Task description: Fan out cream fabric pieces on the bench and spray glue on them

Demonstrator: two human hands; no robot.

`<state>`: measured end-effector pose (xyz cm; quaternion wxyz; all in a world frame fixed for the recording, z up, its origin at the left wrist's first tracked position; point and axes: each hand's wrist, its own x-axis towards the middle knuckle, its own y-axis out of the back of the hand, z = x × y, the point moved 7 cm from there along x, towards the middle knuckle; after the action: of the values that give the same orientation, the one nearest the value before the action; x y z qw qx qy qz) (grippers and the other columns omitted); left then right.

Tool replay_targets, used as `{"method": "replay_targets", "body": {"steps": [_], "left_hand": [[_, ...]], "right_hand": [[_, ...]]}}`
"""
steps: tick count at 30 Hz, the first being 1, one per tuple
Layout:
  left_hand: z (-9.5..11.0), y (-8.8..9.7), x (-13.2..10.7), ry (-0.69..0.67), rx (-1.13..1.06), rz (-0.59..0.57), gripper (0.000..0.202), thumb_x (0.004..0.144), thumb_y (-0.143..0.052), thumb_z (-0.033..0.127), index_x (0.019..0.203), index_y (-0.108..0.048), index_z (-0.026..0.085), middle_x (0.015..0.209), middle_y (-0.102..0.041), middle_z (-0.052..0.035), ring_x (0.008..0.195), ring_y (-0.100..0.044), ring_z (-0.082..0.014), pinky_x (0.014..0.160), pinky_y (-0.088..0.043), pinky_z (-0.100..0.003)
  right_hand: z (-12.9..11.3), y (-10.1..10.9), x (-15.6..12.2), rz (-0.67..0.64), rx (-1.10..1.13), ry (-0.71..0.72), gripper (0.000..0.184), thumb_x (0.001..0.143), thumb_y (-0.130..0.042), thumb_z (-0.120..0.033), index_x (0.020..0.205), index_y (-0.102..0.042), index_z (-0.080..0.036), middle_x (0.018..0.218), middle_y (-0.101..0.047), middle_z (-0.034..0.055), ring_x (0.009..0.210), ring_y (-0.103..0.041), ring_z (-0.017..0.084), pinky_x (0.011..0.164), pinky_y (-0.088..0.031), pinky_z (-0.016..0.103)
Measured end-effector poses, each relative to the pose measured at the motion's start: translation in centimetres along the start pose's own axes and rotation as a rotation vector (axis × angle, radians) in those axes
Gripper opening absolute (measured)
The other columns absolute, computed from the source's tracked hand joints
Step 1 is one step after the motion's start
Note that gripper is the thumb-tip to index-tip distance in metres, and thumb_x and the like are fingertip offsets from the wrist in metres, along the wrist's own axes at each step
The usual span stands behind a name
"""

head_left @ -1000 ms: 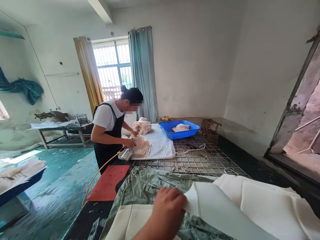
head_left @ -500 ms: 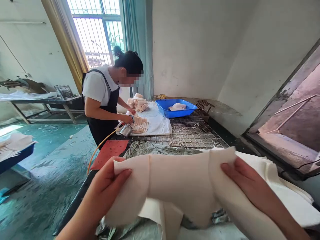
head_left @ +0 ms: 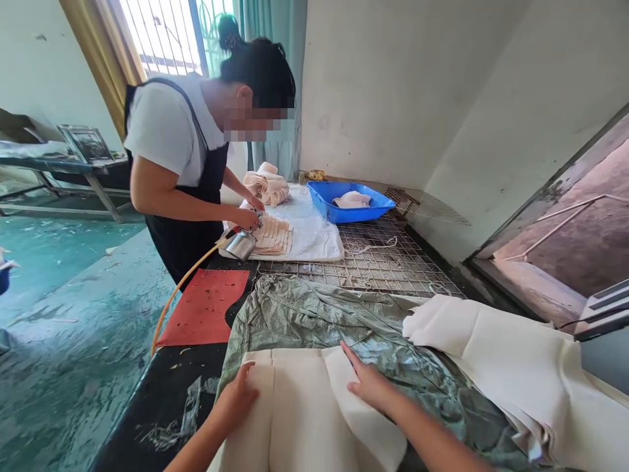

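Note:
A cream foam sheet (head_left: pixel 304 413) lies flat on a grey-green woven sack (head_left: pixel 314 314) at the near end of the bench. My left hand (head_left: pixel 240 393) rests on the sheet's left top edge, fingers curled against it. My right hand (head_left: pixel 369 383) lies flat on the sheet's right part, fingers stretched out. A stack of more cream foam sheets (head_left: pixel 515 373) sits to the right, apart from both hands.
A co-worker in a black apron (head_left: pixel 187 170) stands at the bench's left side, holding a spray gun (head_left: pixel 242 244) with a yellow hose over small pieces on a white sack (head_left: pixel 314 236). A red sheet (head_left: pixel 206 307), wire grid (head_left: pixel 393 262) and blue tub (head_left: pixel 350 202) lie beyond.
Half a second ago both hands held the foam sheet up in the air; now it lies flat on the sack with both hands pressing on it. The camera has tilted down and moved closer.

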<state>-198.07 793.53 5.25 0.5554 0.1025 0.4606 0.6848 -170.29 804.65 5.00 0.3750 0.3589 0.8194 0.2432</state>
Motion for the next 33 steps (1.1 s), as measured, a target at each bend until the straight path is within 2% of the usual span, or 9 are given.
{"method": "replay_targets", "body": {"steps": [3,6,9,12,18,22,24,29,33], "left_hand": [[-1.4,-1.0,-0.1,-0.066,-0.043,-0.031,0.070,0.072,-0.041,0.019,0.138,-0.024,0.010,0.105,-0.068,-0.0111,0.092,-0.065,-0.0200,0.084,-0.046,-0.031],[-2.4,-1.7,0.0,-0.150,-0.059,-0.046,0.062,0.072,-0.042,0.022,0.133,-0.039,0.017,0.122,-0.061,-0.0095,0.108,-0.058,-0.0203,0.094,-0.042,-0.033],[-3.0,-2.2,0.3,-0.213,-0.080,-0.057,0.048,0.072,-0.042,0.024,0.117,-0.057,0.019,0.120,-0.062,-0.0066,0.110,-0.057,-0.0203,0.098,-0.040,-0.034],[-3.3,-2.0,0.8,-0.215,-0.113,-0.050,0.044,0.071,-0.043,0.026,0.110,-0.063,0.018,0.113,-0.066,-0.0065,0.104,-0.060,-0.0209,0.095,-0.043,-0.033],[-3.3,-1.3,1.2,-0.180,-0.149,-0.060,0.046,0.070,-0.045,0.030,0.109,-0.065,0.017,0.111,-0.067,-0.0074,0.102,-0.062,-0.0218,0.091,-0.047,-0.032],[-3.0,-1.5,1.1,-0.201,-0.113,-0.086,0.047,0.068,-0.045,0.030,0.109,-0.065,0.015,0.111,-0.067,-0.0086,0.101,-0.062,-0.0229,0.093,-0.046,-0.034],[-3.0,-1.5,1.2,-0.204,-0.091,-0.102,0.046,0.068,-0.046,0.030,0.107,-0.065,0.017,0.110,-0.068,-0.0077,0.101,-0.062,-0.0227,0.093,-0.046,-0.034],[-3.1,-1.1,1.2,-0.232,-0.036,-0.079,0.042,0.071,-0.045,0.027,0.107,-0.066,0.018,0.111,-0.067,-0.0082,0.103,-0.061,-0.0227,0.094,-0.045,-0.035],[-3.3,-1.2,1.0,-0.255,-0.004,-0.048,0.040,0.075,-0.043,0.025,0.108,-0.065,0.019,0.110,-0.067,-0.0080,0.102,-0.062,-0.0230,0.093,-0.046,-0.037]], "right_hand": [[0.2,-0.1,-1.0,0.070,-0.072,0.069,0.059,0.069,-0.047,-0.010,0.127,-0.052,-0.018,0.118,-0.061,0.0091,0.107,-0.056,0.021,0.092,-0.039,0.032],[0.6,0.4,-1.7,0.137,-0.008,0.066,0.034,0.077,-0.044,-0.020,0.098,-0.069,-0.015,0.103,-0.068,0.0095,0.098,-0.060,0.022,0.088,-0.042,0.032],[1.7,0.1,-1.5,0.129,0.132,-0.023,0.032,0.078,-0.046,-0.024,0.095,-0.070,-0.012,0.090,-0.071,0.0099,0.083,-0.063,0.022,0.074,-0.046,0.030],[2.5,-0.8,-1.2,0.069,0.116,-0.140,0.030,0.072,-0.051,-0.017,0.095,-0.069,-0.009,0.083,-0.071,0.0094,0.074,-0.063,0.020,0.065,-0.044,0.027],[1.9,-0.2,-0.7,0.033,0.060,-0.174,0.025,0.070,-0.052,-0.012,0.085,-0.071,-0.013,0.081,-0.071,0.0062,0.074,-0.062,0.018,0.066,-0.042,0.026],[1.5,0.7,-0.6,-0.103,0.202,-0.188,0.027,0.069,-0.055,-0.013,0.091,-0.070,-0.011,0.082,-0.071,0.0055,0.075,-0.061,0.016,0.068,-0.043,0.024],[1.4,0.7,-0.5,-0.145,0.186,-0.195,0.028,0.069,-0.056,-0.013,0.093,-0.069,-0.011,0.082,-0.070,0.0049,0.074,-0.061,0.015,0.066,-0.043,0.022],[0.9,0.1,-0.5,-0.056,0.013,-0.201,0.030,0.065,-0.056,-0.007,0.091,-0.070,-0.014,0.083,-0.070,0.0055,0.076,-0.061,0.018,0.067,-0.042,0.025],[-0.1,0.0,-1.4,0.050,-0.117,-0.159,0.032,0.070,-0.053,-0.008,0.095,-0.071,-0.017,0.089,-0.071,0.0068,0.082,-0.063,0.020,0.073,-0.043,0.028]]}}
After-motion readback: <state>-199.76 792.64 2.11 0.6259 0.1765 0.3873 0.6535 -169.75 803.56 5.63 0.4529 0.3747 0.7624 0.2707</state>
